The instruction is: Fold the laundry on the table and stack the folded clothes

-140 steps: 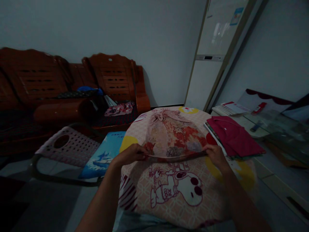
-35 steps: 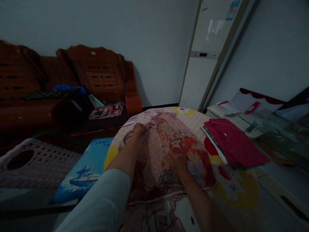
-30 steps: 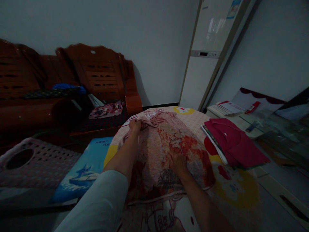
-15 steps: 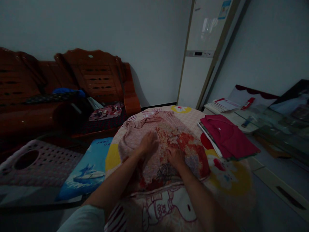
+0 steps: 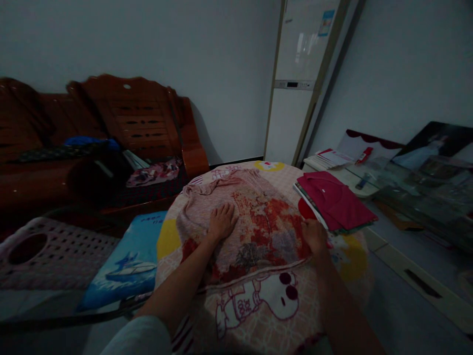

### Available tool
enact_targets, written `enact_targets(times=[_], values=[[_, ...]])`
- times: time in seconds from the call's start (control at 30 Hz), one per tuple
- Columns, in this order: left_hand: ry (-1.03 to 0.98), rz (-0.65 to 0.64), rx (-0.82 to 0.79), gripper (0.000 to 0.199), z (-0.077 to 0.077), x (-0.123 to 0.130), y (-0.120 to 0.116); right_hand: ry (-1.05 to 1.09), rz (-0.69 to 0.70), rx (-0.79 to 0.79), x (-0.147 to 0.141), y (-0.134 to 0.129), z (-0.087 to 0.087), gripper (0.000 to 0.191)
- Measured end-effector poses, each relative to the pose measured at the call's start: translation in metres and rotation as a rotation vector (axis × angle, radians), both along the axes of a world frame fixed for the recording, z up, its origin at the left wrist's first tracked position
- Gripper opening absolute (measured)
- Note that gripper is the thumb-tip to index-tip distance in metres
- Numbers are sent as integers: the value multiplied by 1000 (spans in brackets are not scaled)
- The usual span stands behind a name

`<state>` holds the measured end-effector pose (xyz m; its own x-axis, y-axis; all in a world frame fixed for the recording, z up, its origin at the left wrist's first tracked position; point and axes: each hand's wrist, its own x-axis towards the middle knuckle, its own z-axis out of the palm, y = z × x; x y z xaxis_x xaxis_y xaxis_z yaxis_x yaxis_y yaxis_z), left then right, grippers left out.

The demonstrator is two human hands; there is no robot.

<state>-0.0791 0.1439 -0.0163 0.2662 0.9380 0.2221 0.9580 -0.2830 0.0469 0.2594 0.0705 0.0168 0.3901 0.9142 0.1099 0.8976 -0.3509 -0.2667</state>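
A pinkish shirt (image 5: 258,231) with a red and grey print is spread over a round table covered by a patterned cloth (image 5: 258,315). My left hand (image 5: 222,222) lies flat on the shirt's plain left part, fingers stretched out. At the shirt's right edge, my right hand (image 5: 314,234) is closed, its fingers pinching the fabric there. Just beyond the right hand rests a folded magenta shirt (image 5: 336,199) on top of other folded clothes.
A pink plastic basket (image 5: 74,246) and a blue cushion (image 5: 129,256) stand left of the table. Behind is a wooden sofa (image 5: 136,113). A tall white air conditioner (image 5: 288,118) stands at the back, and a glass-topped table (image 5: 414,192) with papers is at right.
My right hand has moved right, from the shirt's middle to its right edge. My left hand has flattened onto the fabric. The shirt lies smoother, and the view has turned slightly right.
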Motion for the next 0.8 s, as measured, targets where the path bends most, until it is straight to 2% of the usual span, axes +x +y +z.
enact_targets(times=[0.1,0.17,0.27,0.33,0.43,0.53,0.6,0.67,0.8], values=[[6,-1,14,56,-1,0,0,37,15,56,-1,4,-8,26],[10,-4,23,56,-1,0,-1,170,-18,185,0,8,-12,26],[13,-11,21,55,1,0,-2,572,-74,419,5,12,-17,30],[8,-9,15,54,2,1,-3,900,-74,486,8,12,-19,33],[-9,3,12,55,4,1,-4,1244,-4,422,10,6,-17,43],[-20,6,14,54,4,2,-5,1347,86,261,16,-2,-9,58],[-24,8,18,53,2,1,-5,1320,132,162,23,-7,-3,59],[-26,7,24,54,1,1,-4,1134,156,122,31,-10,2,49],[-18,-3,28,55,-1,0,-2,298,57,128,38,-19,3,24]])
